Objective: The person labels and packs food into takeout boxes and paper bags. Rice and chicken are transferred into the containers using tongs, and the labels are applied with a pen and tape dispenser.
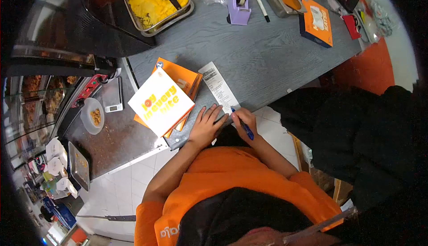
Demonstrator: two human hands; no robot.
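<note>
A long printed receipt point(217, 85) lies on the grey table in front of me. My right hand point(244, 120) is closed around a blue pen point(248, 132), whose tip points at the lower end of the paper. Flat on the table, fingers spread, my left hand point(206, 123) rests by the receipt's lower left edge. Just left of it are stacked boxes, the top one a white box point(162, 101) with yellow lettering, over an orange box point(180, 76).
A metal tray point(189, 10) of yellow food with a black spoon stands at the back left. A purple tape dispenser point(239, 10), a white marker point(261, 7), a sauce container point(272, 1) and an orange box point(315, 23) line the back. Left are a scale point(113, 95) and plastic bowl point(89, 123).
</note>
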